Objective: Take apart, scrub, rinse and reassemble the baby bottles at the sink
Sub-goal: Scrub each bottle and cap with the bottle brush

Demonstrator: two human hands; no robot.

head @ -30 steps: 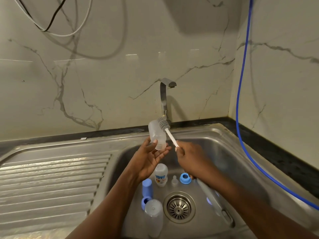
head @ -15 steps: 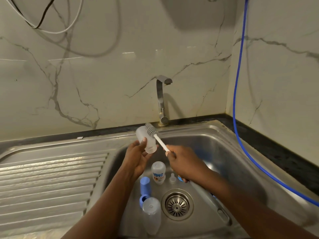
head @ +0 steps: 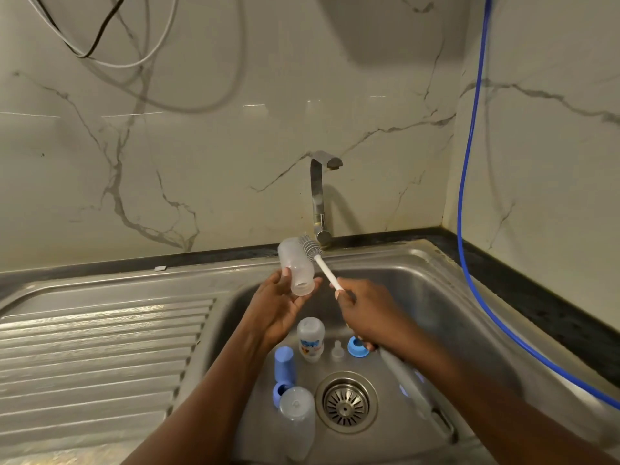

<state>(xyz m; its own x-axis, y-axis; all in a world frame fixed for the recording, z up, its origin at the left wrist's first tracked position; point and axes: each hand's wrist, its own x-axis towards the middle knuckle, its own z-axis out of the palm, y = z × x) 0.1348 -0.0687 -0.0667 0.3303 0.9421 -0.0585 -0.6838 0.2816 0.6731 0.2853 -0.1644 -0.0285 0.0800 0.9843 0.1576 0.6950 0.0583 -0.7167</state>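
My left hand (head: 275,307) grips a clear, capless baby bottle (head: 297,266) above the sink basin (head: 412,297), its open mouth pointing toward me. My right hand (head: 364,313) holds the white handle of a bottle brush (head: 322,260); the grey bristle head lies against the bottle's outer side near its base. On the basin floor lie a printed bottle (head: 311,340), a clear teat (head: 337,350), a blue collar ring (head: 357,347), a blue cap (head: 284,364), another blue ring (head: 278,392) and a second clear bottle (head: 298,422).
A steel faucet (head: 318,196) rises behind the sink, with no water running. The drain strainer (head: 346,402) sits mid-basin. A long grey utensil (head: 416,397) lies under my right forearm. A ribbed drainboard (head: 100,347) spreads left. A blue hose (head: 469,196) hangs along the right wall.
The bottle and brush stay together in my hands; the brush head has slid a little along the bottle's outside. The camera view shifted slightly.
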